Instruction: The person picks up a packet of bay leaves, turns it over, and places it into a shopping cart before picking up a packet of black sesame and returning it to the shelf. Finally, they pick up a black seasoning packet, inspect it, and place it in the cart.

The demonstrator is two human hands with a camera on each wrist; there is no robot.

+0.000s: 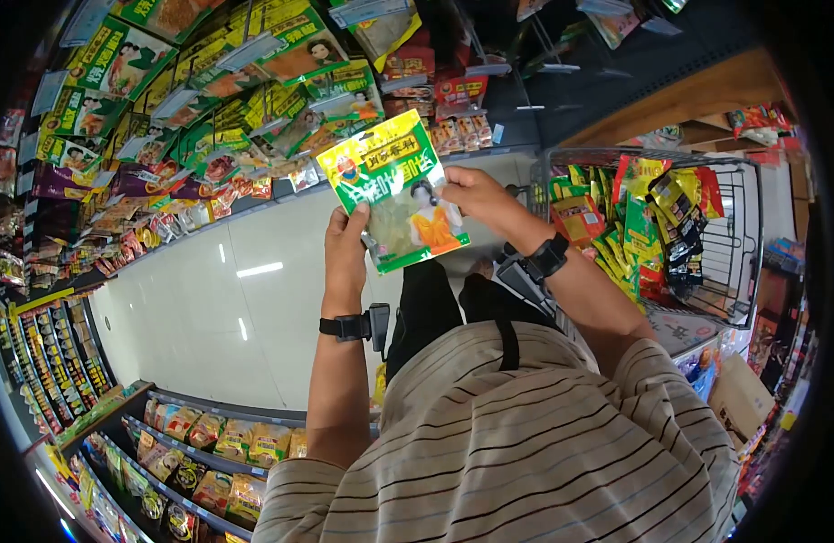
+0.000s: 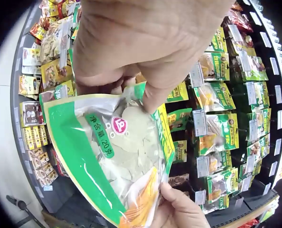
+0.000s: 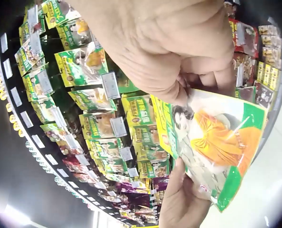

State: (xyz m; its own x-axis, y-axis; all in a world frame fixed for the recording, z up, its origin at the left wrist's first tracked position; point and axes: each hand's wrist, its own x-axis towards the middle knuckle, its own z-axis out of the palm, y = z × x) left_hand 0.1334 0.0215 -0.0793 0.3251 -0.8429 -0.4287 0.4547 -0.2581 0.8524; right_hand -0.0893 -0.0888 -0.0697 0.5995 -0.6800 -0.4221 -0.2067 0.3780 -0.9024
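Both hands hold up one spice packet (image 1: 397,195), green and yellow with a clear window and a printed figure in orange. Pale, flat dried leaves show through its window in the left wrist view. My left hand (image 1: 346,244) pinches the left side, thumb on the front face. At the opposite side my right hand (image 1: 480,201) grips the edge, thumb also on the front and fingers behind. The packet's front faces up toward the head camera, slightly tilted.
Hanging spice packets (image 1: 118,63) fill the rack ahead. To the right stands a wire shopping cart (image 1: 738,226) with several packets inside. Lower shelves (image 1: 218,462) with bagged goods are at the lower left. Pale floor (image 1: 209,326) lies between.
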